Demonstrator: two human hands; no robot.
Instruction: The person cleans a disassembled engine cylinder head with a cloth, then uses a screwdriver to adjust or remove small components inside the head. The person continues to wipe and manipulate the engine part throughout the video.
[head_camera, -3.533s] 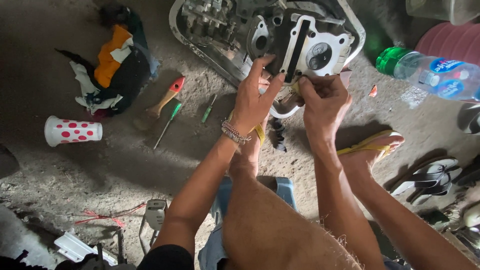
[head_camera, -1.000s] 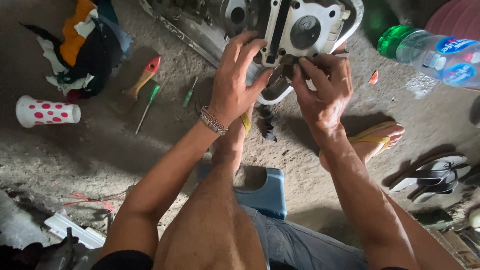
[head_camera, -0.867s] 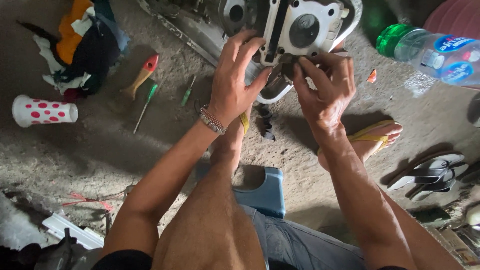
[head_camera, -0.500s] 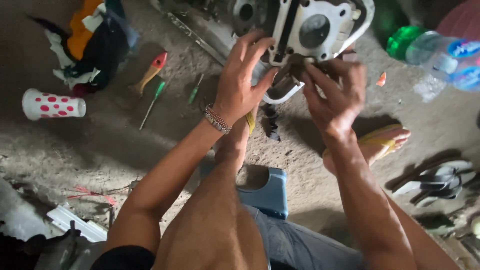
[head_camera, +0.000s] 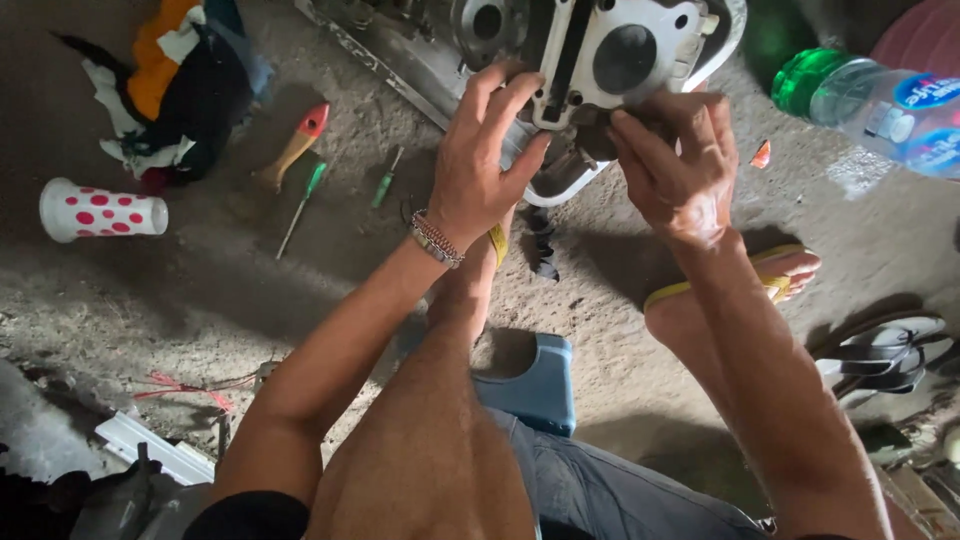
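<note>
A grey metal engine block (head_camera: 610, 60) with a round bore lies on the dirt floor at the top. My left hand (head_camera: 480, 160), a beaded bracelet on its wrist, grips the block's near left edge with fingers spread over it. My right hand (head_camera: 675, 165) presses fingers on a small dark part at the block's lower edge; what lies under the fingers is hidden.
Two green-handled screwdrivers (head_camera: 305, 205) and a wood-handled tool with a red tip (head_camera: 292, 148) lie left of the block. A white cup with red dots (head_camera: 100, 210) lies on its side, rags (head_camera: 175, 80) behind it. A plastic bottle (head_camera: 870, 100) lies right. I sit on a blue stool (head_camera: 535, 385).
The view shifted a little. Both hands stay on the engine block, the fingers of the right hand working along its lower edge.
</note>
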